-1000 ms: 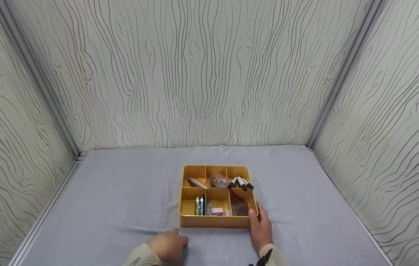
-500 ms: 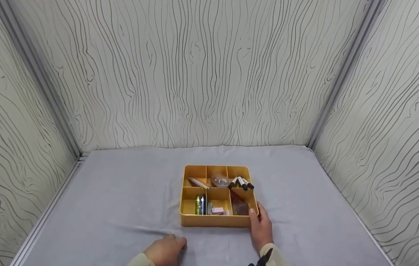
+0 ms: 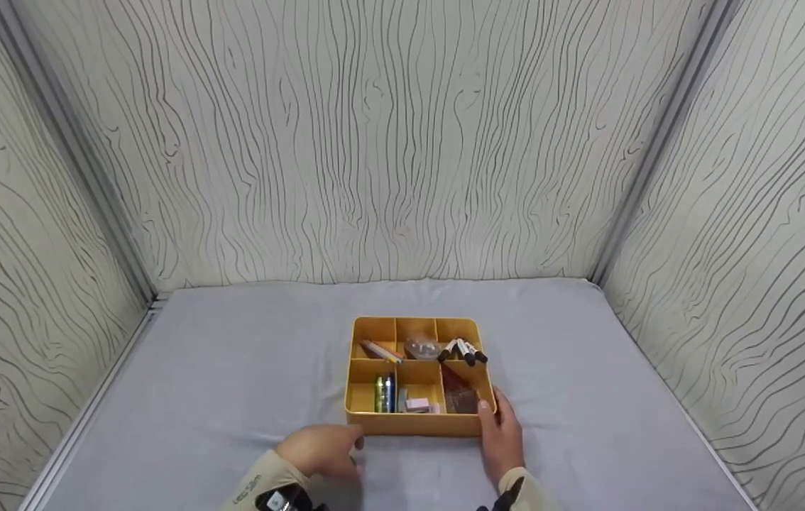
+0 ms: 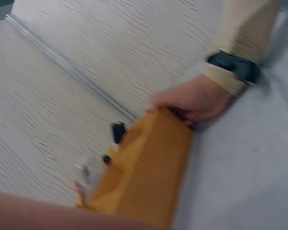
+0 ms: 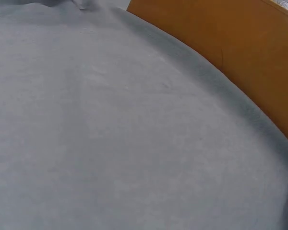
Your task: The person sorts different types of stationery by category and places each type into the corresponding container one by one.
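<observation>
A yellow divided organizer box (image 3: 413,424) sits on the cloth. My right hand (image 3: 503,440) grips its front right corner, thumb over the rim and fingers along the outer side; the left wrist view shows this right hand (image 4: 194,100) at the corner too. Close to the box's front left corner is my left hand (image 3: 324,451), its fingers loosely bent and pointing right, holding nothing. In the box's back row are pencils (image 3: 381,351), a clear plastic item (image 3: 422,348) and black-capped markers (image 3: 465,351). The front row holds batteries (image 3: 385,394), pink-white erasers (image 3: 417,405) and a dark reddish flat piece (image 3: 459,394).
Grey cloth (image 3: 232,355) covers the table, with wrinkles left of the box. Wood-patterned panels (image 3: 374,142) stand at the back and both sides, joined by grey metal posts (image 3: 76,156). The right wrist view has the box's wall (image 5: 230,43) above the cloth.
My left hand dropped back slightly, then came forward and turned, its fingers now pointing right near the box's front left corner. The right hand keeps its grip, and the box stays almost in place.
</observation>
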